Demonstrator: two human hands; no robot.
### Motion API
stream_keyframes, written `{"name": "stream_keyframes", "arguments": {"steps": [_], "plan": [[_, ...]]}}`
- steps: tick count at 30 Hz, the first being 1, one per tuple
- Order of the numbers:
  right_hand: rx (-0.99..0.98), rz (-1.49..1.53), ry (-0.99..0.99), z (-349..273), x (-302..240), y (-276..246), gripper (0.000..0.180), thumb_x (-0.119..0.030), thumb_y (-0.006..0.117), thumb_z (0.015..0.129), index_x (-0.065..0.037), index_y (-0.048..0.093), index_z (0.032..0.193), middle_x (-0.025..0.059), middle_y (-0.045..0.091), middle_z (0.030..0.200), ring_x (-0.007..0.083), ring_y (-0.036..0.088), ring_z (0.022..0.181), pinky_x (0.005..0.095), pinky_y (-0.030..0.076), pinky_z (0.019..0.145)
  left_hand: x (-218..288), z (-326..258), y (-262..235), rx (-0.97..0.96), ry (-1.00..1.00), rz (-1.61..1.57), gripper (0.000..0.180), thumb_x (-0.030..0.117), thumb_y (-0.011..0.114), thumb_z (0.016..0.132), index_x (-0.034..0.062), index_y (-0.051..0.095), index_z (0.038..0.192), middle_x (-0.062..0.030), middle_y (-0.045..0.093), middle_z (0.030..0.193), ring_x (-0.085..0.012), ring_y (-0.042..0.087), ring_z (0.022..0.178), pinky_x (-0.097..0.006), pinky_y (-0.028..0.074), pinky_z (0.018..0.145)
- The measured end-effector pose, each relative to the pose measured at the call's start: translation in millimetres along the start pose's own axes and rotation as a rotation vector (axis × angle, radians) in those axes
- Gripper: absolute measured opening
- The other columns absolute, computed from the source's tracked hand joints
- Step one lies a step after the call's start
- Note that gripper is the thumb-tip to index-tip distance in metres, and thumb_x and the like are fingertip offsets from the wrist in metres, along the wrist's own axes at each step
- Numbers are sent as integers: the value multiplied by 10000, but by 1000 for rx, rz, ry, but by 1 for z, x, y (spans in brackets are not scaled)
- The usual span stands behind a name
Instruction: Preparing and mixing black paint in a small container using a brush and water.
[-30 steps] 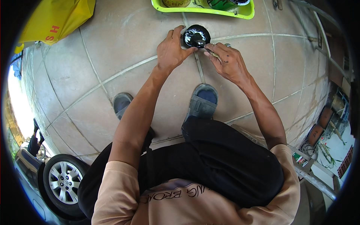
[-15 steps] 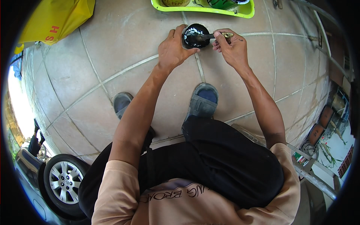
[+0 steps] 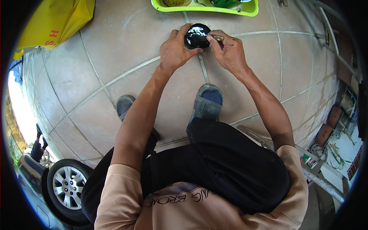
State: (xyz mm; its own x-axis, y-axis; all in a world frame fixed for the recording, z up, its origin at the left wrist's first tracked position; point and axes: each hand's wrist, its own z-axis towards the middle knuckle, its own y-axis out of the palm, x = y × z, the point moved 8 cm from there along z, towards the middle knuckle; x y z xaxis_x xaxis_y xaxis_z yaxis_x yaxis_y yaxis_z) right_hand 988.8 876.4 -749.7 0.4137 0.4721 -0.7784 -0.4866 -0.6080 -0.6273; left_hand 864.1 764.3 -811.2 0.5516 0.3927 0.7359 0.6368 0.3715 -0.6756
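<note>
My left hand [image 3: 174,50] curves around the left side of a glossy black round object [image 3: 196,35], its thumb along the near edge. The object's upper surface shines as if wet; whether it is domed or hollow I cannot tell. From the right, my right hand [image 3: 230,51] is closed on a brush with a brownish handle [image 3: 219,38], held against the object's right edge. The hand and the object hide the brush's working end. Dark smudges mark the back of my right hand.
Beyond my hands lies a lime-green tray [image 3: 209,10] with cans in it. A yellow bag [image 3: 57,23] is at far left, a car wheel [image 3: 68,188] at near left. A metal ladder-like frame [image 3: 324,184] stands at right. My sandalled foot [image 3: 208,101] rests on the tiled floor.
My right hand has moved left, closer to the black object. The brush, which lay across the object's surface, now has its working end hidden at the right edge. The left hand keeps its hold.
</note>
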Motion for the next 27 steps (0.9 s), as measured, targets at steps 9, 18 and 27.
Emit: {"name": "stream_keyframes", "arguments": {"steps": [9,18,27], "plan": [[81,-107,-309,2,-30,-25,201,-142,714,929,4,722,1067,176,748,956,308,713,704,359,568,643,4,2,4,-56,-43,-20,918,452,910,670,170,498,1440,-162,659,1125,-337,684,1035,-440,556,854],[-212,-168,-371,-17,-40,4,245,-126,749,889,-41,712,1117,132,712,900,332,679,693,398,558,627,-1,1,2,11,-3,-55,831,387,887,695,210,519,1419,-152,654,1086,-360,703,951,-435,570,814],[-92,-210,-390,-3,-41,-6,240,-124,743,891,-51,716,1117,122,701,890,321,674,694,399,556,629,0,1,0,7,-2,-40,820,401,891,694,204,534,1405,-150,658,1081,-366,705,942,-439,572,804]]}}
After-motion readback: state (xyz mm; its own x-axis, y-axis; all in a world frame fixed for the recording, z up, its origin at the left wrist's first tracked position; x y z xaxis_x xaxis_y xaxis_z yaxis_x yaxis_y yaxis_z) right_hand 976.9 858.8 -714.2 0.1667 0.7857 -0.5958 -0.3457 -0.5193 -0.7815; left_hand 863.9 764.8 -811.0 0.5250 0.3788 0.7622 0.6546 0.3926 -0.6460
